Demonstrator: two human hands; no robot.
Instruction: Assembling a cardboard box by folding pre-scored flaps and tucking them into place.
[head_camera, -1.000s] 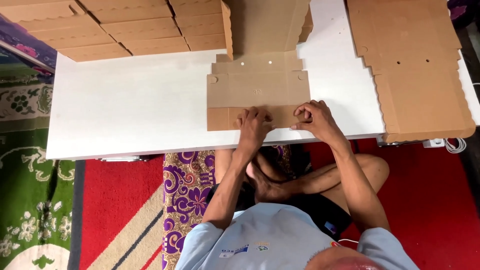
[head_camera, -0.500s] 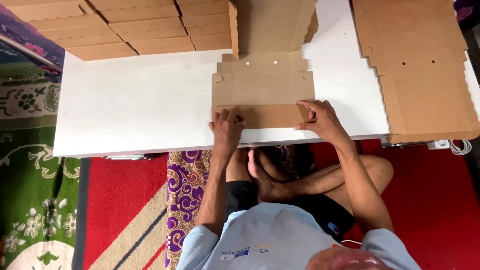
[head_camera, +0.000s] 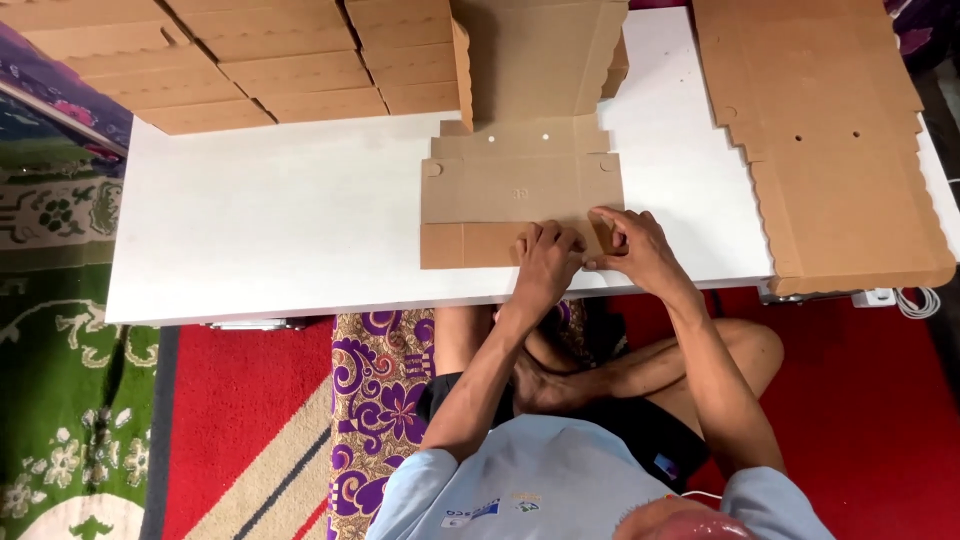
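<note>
Seated cross-legged at a low white rectangular table (head_camera: 280, 230). Left hand (head_camera: 545, 262) and right hand (head_camera: 632, 245) pressed flat, fingers bent, on the near flap of a flat brown die-cut cardboard box blank (head_camera: 520, 190) at the table's near edge — grasping nothing. Judged early: one flap creased, sides unraised. One blank underhand, one stack of unfolded brown cardboard sheets (head_camera: 840, 150) right, several folded brown cardboard boxes (head_camera: 250, 60) behind — exact count unclear.

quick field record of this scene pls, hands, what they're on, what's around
left hand: pressing the near flap of the flat cardboard box blank
right hand: on the same flap, fingers bent at its right end
surface: white table
left rear: stack of folded cardboard boxes
right: pile of flat cardboard sheets
floor: red patterned rug
posture: seated cross-legged
</note>
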